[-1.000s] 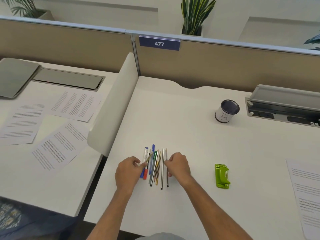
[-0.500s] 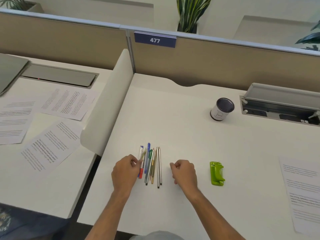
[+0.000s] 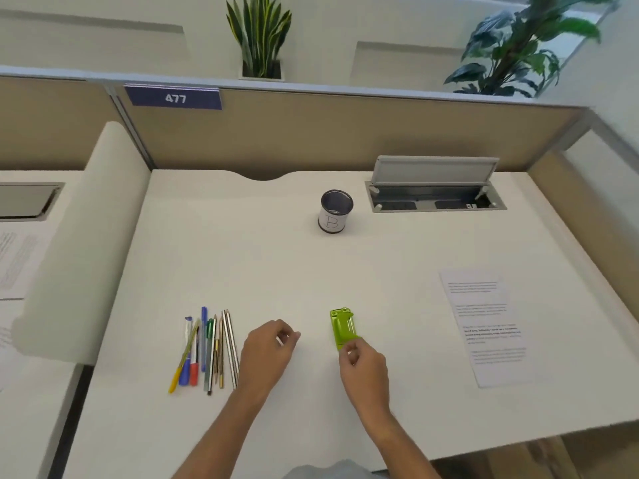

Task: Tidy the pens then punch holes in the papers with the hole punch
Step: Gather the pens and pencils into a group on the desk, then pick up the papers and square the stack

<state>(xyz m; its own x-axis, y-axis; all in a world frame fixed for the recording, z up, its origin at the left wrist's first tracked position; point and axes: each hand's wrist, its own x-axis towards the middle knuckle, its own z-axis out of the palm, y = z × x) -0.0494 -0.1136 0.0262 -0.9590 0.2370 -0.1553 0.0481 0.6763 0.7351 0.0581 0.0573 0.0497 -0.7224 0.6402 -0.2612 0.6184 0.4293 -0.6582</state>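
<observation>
Several pens and pencils [image 3: 207, 347] lie side by side in a neat row on the white desk [image 3: 242, 264], near the front left. My left hand [image 3: 266, 354] hovers just right of them with loosely curled fingers and holds nothing. A green hole punch [image 3: 342, 327] lies flat near the front middle. My right hand [image 3: 363, 368] is at its near end, fingertips curled onto that end. A printed paper [image 3: 484, 326] lies at the right.
A dark pen cup [image 3: 335, 210] labelled B stands at the back middle, beside an open cable tray [image 3: 435, 198]. A white divider [image 3: 86, 236] separates the neighbouring desk, where more papers [image 3: 14, 264] lie. Partition walls close the back and right.
Both hands left the pens and moved right. My right hand went to the hole punch and now touches its near end. The view shifted to the right.
</observation>
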